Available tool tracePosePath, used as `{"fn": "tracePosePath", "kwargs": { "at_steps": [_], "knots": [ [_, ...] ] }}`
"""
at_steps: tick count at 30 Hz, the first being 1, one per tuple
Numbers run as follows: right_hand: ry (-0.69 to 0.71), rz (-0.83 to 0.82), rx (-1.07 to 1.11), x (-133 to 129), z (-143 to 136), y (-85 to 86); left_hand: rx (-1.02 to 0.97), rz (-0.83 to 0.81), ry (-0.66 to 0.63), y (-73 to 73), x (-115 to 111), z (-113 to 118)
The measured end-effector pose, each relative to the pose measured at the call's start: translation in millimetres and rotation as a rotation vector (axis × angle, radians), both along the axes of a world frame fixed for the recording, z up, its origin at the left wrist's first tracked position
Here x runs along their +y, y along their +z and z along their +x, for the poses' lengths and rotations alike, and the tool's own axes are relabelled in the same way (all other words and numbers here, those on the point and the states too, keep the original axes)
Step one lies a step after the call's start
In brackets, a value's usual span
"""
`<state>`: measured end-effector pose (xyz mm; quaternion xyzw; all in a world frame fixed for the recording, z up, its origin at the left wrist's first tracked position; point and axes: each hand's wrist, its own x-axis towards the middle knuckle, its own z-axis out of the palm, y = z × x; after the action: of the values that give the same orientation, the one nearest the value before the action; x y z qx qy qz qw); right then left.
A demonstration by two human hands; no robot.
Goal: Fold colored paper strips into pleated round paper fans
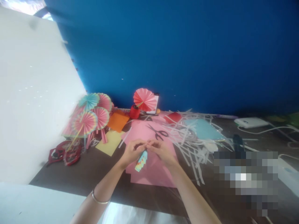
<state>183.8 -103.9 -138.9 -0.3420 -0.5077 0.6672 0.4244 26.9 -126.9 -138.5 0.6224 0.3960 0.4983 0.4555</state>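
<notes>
Paper, pleated and multicoloured, hangs above pink sheets, its upper end pinched by the left hand and right hand, likely light, springy and easily creased, probably best gripped across its stacked folds.

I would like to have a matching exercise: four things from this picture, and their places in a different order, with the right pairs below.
1. Scissors
2. Bracelet
3. Folded paper
4. Orange sheet

A. Around the left arm
B. Just beyond the yellow sheet
C. Lying on the pink sheets
D. At the fingertips of the left hand and right hand

Pairs: 1-C, 2-A, 3-D, 4-B
</notes>
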Motion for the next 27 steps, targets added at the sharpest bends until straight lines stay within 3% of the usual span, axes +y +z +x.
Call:
{"fn": "tracePosePath", "kwargs": {
  "at_steps": [6,11,20,27],
  "knots": [
    [0.107,-0.124,0.08,-1,-1,2.0,0.069,0.046,0.04,2.6,-2,1],
    [0.118,-0.126,0.103,0,-1,-0.7,0.063,0.048,0.037,0.4,-1,1],
    [-0.142,0.253,-0.123,0,-4,-10.5,0.167,0.039,0.127,-5.3,-1,1],
    [-0.243,0.296,-0.207,-7,-8,-4.1,0.199,0.087,0.142,-7.4,0,2]
  ]
}}
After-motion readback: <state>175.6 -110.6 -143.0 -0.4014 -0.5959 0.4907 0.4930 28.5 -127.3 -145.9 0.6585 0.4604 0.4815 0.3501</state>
